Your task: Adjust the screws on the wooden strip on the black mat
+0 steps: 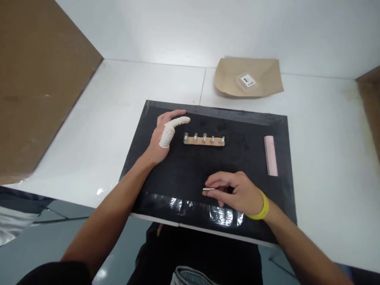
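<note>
On my feed, a thin white stick (208, 189) is over the black mat (172, 174), clamped in the fingertips of the right hand (242, 192). Beyond lies a tan strip (200, 141) bearing 5 pieces (204, 137); beside it, the left hand (160, 138) has fingers slightly apart. Farther out, I see a pink block (270, 156) and a clear box (247, 82) in a brown tray (227, 69).

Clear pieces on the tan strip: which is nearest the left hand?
The leftmost clear piece on the tan strip; the other four sit farther from the left hand.
</note>
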Demonstrator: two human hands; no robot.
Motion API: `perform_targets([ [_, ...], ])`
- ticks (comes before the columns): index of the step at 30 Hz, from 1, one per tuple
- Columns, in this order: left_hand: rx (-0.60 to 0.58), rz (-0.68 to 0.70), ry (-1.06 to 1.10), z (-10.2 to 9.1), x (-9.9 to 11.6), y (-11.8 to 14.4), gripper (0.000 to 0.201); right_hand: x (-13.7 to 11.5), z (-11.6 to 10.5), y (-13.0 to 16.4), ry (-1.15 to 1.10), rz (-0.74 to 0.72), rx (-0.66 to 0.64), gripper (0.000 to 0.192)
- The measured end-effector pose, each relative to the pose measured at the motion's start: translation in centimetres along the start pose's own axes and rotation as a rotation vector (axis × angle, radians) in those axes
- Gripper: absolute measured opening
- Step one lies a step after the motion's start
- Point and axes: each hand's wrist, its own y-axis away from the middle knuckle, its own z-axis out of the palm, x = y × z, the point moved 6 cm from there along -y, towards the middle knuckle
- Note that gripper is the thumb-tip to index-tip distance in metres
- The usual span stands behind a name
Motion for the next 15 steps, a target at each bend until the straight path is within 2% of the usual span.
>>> perform_targets([
  [4, 0.024, 0.002, -0.041, -0.3, 0.9, -0.1, 0.066, 0.6, -0.2, 0.5, -0.239, 0.169, -0.186, 0.039],
  [7, 0.047, -0.005, -0.024, -0.3, 1.2, -0.1, 0.069, 0.8, -0.9, 1.0, -0.364, 0.22, -0.251, 0.034],
  [11, 0.072, 0.048, -0.066, -0.1, 1.5, -0.2, 0.061, 0.6, -1.8, 1.1, -0.436, 0.192, -0.264, 0.026],
  [13, 0.041, 0.063, -0.123, 0.0, 1.7, -0.3, 0.054, 0.4, -2.1, 0.9, -0.476, 0.154, -0.254, 0.024],
  [15, -0.007, 0.077, -0.159, 0.1, 2.3, -0.4, 0.056, 0.3, -2.1, 0.7, -0.509, 0.13, -0.262, 0.024],
])
